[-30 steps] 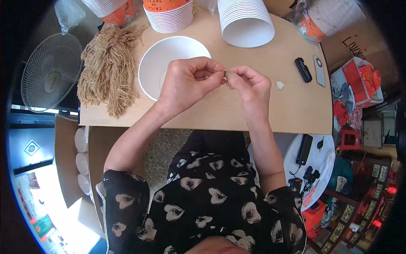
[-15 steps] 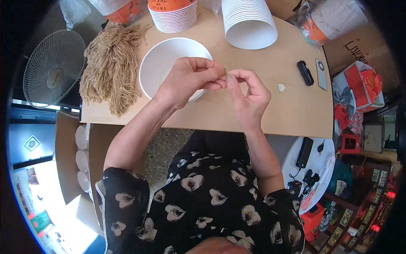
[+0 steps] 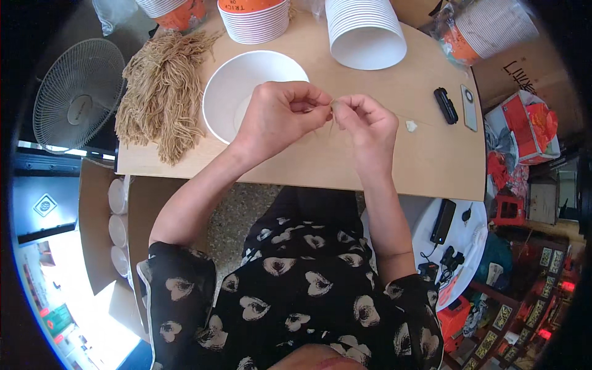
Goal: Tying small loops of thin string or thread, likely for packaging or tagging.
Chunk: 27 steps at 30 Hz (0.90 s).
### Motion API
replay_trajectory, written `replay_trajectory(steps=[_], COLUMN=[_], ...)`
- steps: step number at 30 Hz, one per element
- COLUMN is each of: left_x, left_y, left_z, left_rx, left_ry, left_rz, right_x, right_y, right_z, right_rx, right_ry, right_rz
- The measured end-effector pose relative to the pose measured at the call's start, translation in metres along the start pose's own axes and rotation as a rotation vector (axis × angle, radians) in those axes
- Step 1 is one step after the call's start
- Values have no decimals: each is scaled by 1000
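Observation:
A thin tan string [image 3: 332, 127] is pinched between my two hands above the table. My left hand [image 3: 280, 114] grips it with thumb and fingers. My right hand [image 3: 372, 131] meets it fingertip to fingertip, pinching the same string; its exact shape between the fingers is too small to make out. Behind my left hand stands a white paper bucket [image 3: 225, 92], its mouth facing up and partly covered by that hand. Left of the bucket lies a thick bundle of tan strings [image 3: 161, 98], spread over the table's left side.
Stacked paper buckets [image 3: 256, 28] and another white stack lying on its side [image 3: 367, 37] line the far edge. A small white scrap [image 3: 411, 126], a black case [image 3: 445, 106] and a phone [image 3: 469, 108] lie to the right. A fan [image 3: 78, 95] stands left of the table [image 3: 431, 166].
My fingers have shifted their pinch, and short string ends now show below the fingertips. My left hand has turned slightly; both hands stay in about the same place.

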State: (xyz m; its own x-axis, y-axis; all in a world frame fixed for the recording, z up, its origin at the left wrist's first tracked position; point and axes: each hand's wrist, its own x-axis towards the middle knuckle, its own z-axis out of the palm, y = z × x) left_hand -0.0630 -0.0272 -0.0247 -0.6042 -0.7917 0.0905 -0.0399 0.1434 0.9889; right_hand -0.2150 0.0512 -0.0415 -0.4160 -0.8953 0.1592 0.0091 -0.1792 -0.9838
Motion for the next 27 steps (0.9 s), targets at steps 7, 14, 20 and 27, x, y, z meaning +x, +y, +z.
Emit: replay_trajectory(steps=[7, 14, 20, 27], left_x=[-1, 5, 6, 6], left_y=[-1, 2, 2, -5], left_z=[-1, -11, -17, -19], left_rx=[29, -218, -384, -315], left_ry=[1, -111, -146, -174], left_rz=[32, -94, -216, -184], right_x=[-2, -4, -1, 0], right_y=[-1, -2, -2, -5], right_z=[2, -3, -4, -7], right_rx=[125, 118, 75, 14], right_ry=[-5, -47, -62, -156], right_rz=[48, -3, -44, -59])
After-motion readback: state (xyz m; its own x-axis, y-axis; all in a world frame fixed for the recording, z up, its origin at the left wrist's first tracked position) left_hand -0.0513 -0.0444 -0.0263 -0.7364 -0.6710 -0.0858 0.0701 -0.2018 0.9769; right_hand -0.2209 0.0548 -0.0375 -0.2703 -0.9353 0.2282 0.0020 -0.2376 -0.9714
